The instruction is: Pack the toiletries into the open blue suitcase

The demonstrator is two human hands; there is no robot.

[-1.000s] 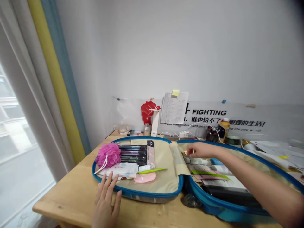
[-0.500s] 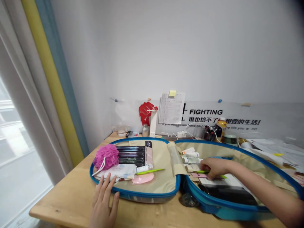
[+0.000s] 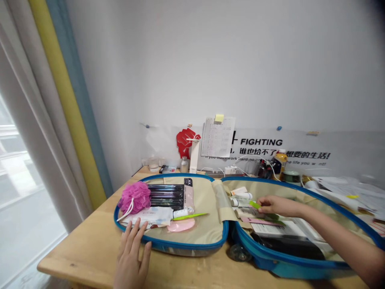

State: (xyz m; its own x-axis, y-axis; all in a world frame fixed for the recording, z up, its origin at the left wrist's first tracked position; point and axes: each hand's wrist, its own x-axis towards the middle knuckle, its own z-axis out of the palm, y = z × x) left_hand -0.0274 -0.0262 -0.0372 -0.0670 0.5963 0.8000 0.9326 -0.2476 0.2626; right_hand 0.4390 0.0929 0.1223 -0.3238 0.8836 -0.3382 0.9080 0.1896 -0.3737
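Head view. The blue suitcase [image 3: 180,243] lies open flat on the wooden table [image 3: 87,251], its two halves side by side.

- Your right hand [image 3: 275,205] is in over the half at 3 o'clock. Thumb and fingers are pinched narrow on a slender green stick [image 3: 255,205]. Its free end juts out toward 9 o'clock, raised off the contents. The other end is hidden under the hand, so you cannot tell its full length.
- Just beside that free end, toward 10 o'clock, lie small white tubes [image 3: 242,196]. A pink card [image 3: 259,221] lies just below the hand at 6 o'clock. A black flat item [image 3: 290,245] sits nearer the front rim.
- Your left hand [image 3: 130,257] lies flat, palm down, fingers spread and holding nothing. The fingertips touch the suitcase rim at the front of the 9 o'clock half.
- In the 9 o'clock half there is a pink bath pouf [image 3: 134,197] at the far corner, with a dark toothbrush pack [image 3: 168,194] just beside it toward 3 o'clock. A white packet [image 3: 150,216] lies near your left fingertips. A second green toothbrush [image 3: 190,216] and a pink oval piece [image 3: 181,226] lie toward the middle.
- At 12 o'clock against the wall are a paper sheet [image 3: 217,138] with a yellow note on top and an orange-capped bottle [image 3: 279,159]. The curtain [image 3: 45,132] hangs at 9 o'clock.
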